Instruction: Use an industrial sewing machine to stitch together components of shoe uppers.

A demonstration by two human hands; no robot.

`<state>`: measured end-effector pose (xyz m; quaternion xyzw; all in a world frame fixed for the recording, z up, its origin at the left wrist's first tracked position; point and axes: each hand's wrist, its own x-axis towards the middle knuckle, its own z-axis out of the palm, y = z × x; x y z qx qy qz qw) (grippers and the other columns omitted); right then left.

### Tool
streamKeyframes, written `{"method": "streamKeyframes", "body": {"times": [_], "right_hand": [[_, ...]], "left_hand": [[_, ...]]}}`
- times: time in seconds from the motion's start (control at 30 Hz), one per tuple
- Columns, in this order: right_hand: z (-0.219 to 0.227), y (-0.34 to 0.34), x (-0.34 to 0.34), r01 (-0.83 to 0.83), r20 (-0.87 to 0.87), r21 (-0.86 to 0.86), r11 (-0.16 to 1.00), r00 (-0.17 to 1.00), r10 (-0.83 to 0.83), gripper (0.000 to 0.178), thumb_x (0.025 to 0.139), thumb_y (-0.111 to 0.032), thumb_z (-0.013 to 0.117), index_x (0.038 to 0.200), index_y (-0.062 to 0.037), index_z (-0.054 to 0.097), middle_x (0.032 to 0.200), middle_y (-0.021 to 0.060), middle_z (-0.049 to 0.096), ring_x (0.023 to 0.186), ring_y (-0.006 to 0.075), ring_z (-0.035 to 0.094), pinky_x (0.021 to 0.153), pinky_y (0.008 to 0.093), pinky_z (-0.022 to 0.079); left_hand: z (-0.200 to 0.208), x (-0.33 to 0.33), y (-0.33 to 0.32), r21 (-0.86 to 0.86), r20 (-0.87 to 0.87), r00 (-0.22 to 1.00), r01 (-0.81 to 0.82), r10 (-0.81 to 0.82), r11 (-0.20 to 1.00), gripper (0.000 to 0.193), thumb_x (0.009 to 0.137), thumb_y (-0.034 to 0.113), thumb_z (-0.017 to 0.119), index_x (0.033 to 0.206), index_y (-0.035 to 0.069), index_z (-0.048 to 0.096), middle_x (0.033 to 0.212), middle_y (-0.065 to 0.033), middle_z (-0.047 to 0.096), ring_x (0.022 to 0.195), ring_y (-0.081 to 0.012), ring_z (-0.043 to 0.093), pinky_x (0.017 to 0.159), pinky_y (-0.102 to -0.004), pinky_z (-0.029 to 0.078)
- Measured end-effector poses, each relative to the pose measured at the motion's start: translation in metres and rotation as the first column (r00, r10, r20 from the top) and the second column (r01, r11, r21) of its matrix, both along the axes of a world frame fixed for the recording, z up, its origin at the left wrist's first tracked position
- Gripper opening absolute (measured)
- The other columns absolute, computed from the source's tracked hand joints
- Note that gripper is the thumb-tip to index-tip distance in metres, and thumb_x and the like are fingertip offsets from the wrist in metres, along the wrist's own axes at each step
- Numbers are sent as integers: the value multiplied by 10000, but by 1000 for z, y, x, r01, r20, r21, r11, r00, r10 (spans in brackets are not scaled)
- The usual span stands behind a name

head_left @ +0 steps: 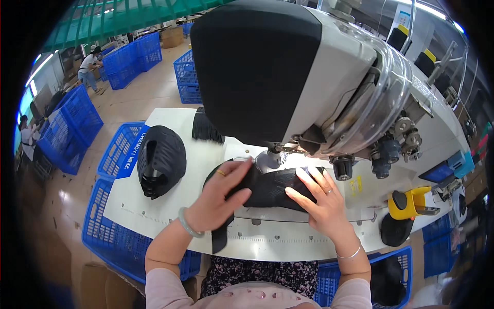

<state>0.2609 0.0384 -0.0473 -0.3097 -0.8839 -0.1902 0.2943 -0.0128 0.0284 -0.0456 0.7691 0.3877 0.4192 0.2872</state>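
Observation:
A black textured piece (275, 188), looking like a shoe upper, lies on the white table (170, 211) below the sewing machine (257, 67). On its left part rests my left hand (218, 198), thumb apart from the stretched fingers, whose tips are close to the machine's needle area. My right hand (323, 201) lies with spread fingers on the right end of the piece. A black strip (219, 239) from the piece hangs toward the table's front edge below my left hand. The machine's head hides part of the stitching area.
At the left stands a stack of black curved pieces (162, 159); more black pieces (207, 126) lie behind. Blue crates (116, 239) flank the table. A yellow holder (409, 203) and a black pad (396, 229) sit at the right. Two people work in the left background.

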Motion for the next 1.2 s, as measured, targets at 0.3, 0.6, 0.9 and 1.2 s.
{"method": "streamKeyframes", "body": {"times": [0.3,0.6,0.9,1.2], "right_hand": [[18,-4,-4,7,-21,-268,963,1000,-13,594,570,106,588,1088,-167,691,1285,108,566,1222,326,501,1032,453,414],[14,1,2,-60,-112,-280,958,993,30,670,539,101,604,1149,-169,665,1058,90,638,1024,314,574,1010,464,402],[17,4,5,-94,-212,-319,943,977,26,654,516,126,592,1103,-148,685,938,93,631,937,315,585,858,405,487],[14,8,7,-72,-204,-287,955,979,12,654,524,126,586,1101,-156,712,825,98,577,822,301,560,810,389,489]], "left_hand": [[-4,26,1,457,-216,966,-31,144,889,388,820,111,662,1200,62,602,1301,-79,516,909,-249,577,786,-324,516],[5,32,5,486,-231,954,-59,193,872,311,794,100,680,1102,71,650,1189,-94,584,879,-239,616,711,-314,530],[15,33,9,448,-306,938,-11,165,894,287,807,91,661,1093,65,666,1158,-119,607,898,-281,631,772,-341,529],[14,38,11,485,-297,933,-33,200,874,286,792,83,666,1076,58,660,1094,-106,599,852,-276,608,737,-349,520]]}}
